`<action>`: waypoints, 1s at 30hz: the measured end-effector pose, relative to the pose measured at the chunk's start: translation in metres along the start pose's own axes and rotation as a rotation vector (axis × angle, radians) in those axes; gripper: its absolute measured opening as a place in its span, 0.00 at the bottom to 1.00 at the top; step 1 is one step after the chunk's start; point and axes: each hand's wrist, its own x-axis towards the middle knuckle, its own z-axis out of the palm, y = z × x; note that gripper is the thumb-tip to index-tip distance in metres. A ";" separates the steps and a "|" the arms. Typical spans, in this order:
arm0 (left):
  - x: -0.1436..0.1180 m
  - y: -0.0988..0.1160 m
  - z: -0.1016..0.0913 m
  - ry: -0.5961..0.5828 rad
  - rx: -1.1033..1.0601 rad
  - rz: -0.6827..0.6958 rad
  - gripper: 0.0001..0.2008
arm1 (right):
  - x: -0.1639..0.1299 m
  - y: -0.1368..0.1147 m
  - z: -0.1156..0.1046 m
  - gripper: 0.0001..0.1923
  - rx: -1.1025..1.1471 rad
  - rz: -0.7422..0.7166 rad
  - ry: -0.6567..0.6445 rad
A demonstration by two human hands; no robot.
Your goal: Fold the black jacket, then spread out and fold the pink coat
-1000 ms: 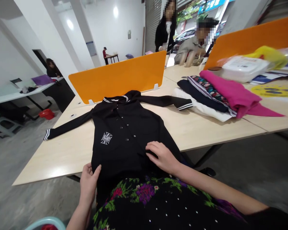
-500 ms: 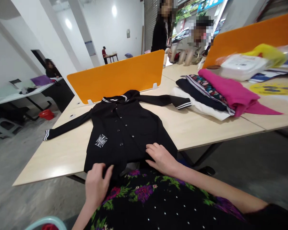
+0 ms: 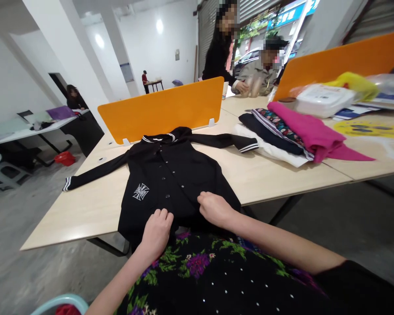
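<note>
A black button-front shirt (image 3: pixel 151 175) lies front up on the table, sleeves spread to both sides. White stripes edge its collar and cuffs, and a white cross-shaped emblem marks one side of the front. Its lower end hangs over the near table edge. My left hand (image 3: pixel 156 232) is closed on the shirt's lower front, close to the button line. Across the opening, my right hand (image 3: pixel 215 208) pinches the other front panel with curled fingers. The fingertips of both hands are partly hidden from view.
The wooden table (image 3: pixel 85 218) carries an orange divider (image 3: pixel 160 108). On the right lie folded clothes, a pink garment (image 3: pixel 311 131) uppermost, and a white plastic container (image 3: pixel 325 99). A pale blue bucket (image 3: pixel 62 299) stands at lower left. Two people are beyond the divider.
My left hand has moved right and slightly up along the hem to near the button line, its fingers now closed. My right hand's fingers have curled in on the cloth. The view has shifted slightly.
</note>
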 end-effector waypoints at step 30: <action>0.031 -0.052 -0.014 0.194 -0.337 0.051 0.14 | 0.004 0.032 0.004 0.18 0.729 -0.557 -0.502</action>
